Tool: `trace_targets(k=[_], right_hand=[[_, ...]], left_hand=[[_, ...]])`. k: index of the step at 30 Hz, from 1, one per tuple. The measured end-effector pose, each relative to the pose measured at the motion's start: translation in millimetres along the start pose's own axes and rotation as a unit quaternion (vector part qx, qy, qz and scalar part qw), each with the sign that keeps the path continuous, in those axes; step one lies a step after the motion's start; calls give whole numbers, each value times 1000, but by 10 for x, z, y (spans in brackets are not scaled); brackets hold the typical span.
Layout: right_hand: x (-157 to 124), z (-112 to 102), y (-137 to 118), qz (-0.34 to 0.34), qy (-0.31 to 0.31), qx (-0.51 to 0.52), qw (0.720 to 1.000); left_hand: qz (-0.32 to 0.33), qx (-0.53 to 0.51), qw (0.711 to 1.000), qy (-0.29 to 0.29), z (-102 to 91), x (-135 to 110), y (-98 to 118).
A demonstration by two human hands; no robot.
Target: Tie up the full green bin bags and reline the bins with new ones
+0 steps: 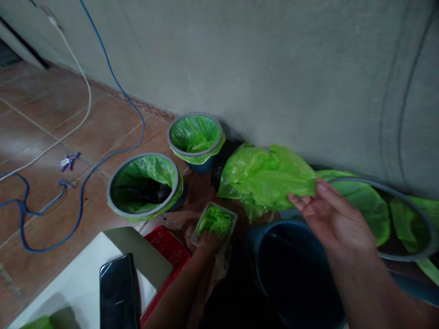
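My right hand (pixel 338 214) pinches a crumpled green plastic bag (pixel 267 173) by its edge, and the bag spreads out to the left in front of the wall. Below that hand stands a dark blue bin (pixel 264 256) with no liner in it. Down in the middle, my left hand (pixel 209 242) reaches into a clear plastic container (pixel 233 219) and closes on bunched green plastic bags (pixel 216 220); its fingertips are partly hidden. To the right, a loose grey rim ring (pixel 420 219) lies around more green plastic (pixel 363 205).
Two bins lined in green, a nearer one (pixel 113 201) and a farther one (pixel 219 130), stand left of centre. A white box (pixel 85 265) carries a black phone (pixel 118 292), beside a red basket (pixel 168 244). A blue cable (pixel 82 196) and a white cable (pixel 89 98) cross the tiled floor.
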State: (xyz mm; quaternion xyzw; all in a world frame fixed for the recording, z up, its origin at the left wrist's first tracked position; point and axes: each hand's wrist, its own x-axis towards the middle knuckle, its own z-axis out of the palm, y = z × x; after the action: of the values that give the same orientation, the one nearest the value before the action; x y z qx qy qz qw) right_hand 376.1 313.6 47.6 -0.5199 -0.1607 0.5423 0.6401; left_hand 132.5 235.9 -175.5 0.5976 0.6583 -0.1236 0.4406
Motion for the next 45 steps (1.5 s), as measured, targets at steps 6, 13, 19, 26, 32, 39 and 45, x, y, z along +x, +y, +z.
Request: trace_targets(k=[6,13,19,26,32,39,45], right_hand=[[-493,-353,-454,-87,13,-100,991],[-1287,-683,-1265,-106,-85,-239,961],[-1826,-1091,-1794,-48,-166,-179,968],[-1543,-2115,-1644,-141,94,-112,979],[-1480,-2416,-1114,-252,145,-257,921],[-1485,-2241,-825,-211,30,-420,882],[-1482,-2444,-1050,-118,-75,-411,901]], left_hand=[[6,30,999,35,-726,-383,484],[511,-129,841,123,-1589,-1651,1831],[632,-74,769,61,-1262,-2376,2792],[464,-205,862,27,-536,-2054,2984],[388,-232,887,95,-443,-1833,3009],[376,-312,869,-83,-447,-2139,3104],[403,-268,875,3,-613,-2069,2987]])
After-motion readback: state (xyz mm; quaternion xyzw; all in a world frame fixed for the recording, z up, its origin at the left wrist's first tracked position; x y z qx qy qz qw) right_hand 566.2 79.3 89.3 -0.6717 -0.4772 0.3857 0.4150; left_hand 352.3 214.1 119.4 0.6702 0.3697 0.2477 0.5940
